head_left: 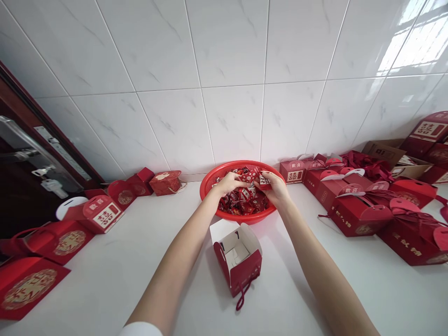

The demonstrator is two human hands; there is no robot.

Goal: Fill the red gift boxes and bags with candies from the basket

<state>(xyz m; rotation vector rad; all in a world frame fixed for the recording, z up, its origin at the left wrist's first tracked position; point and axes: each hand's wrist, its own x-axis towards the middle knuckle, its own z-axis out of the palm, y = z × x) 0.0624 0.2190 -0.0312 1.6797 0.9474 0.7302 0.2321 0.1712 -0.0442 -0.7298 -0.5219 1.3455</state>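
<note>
A red plastic basket (245, 217) stands against the tiled wall, with many wrapped red candies (245, 203) inside. Over its left part is my left hand (229, 183), fingers closed on a red wrapped candy (249, 175). My right hand (275, 187), over the basket's right part, grips a small red packet (265, 181) with white-and-dark printing. Between my forearms, in front of the basket, an open red gift box (245, 268) shows its white inside; its flaps are up and a dark red cord hangs at its front.
Red gift boxes (105, 213) line the left side beside a dark door (21, 186) with keys. More boxes (360, 212) crowd the right side, with red ribbons and a cardboard box (385, 151) behind them. A white tabletop (140, 261) lies underneath.
</note>
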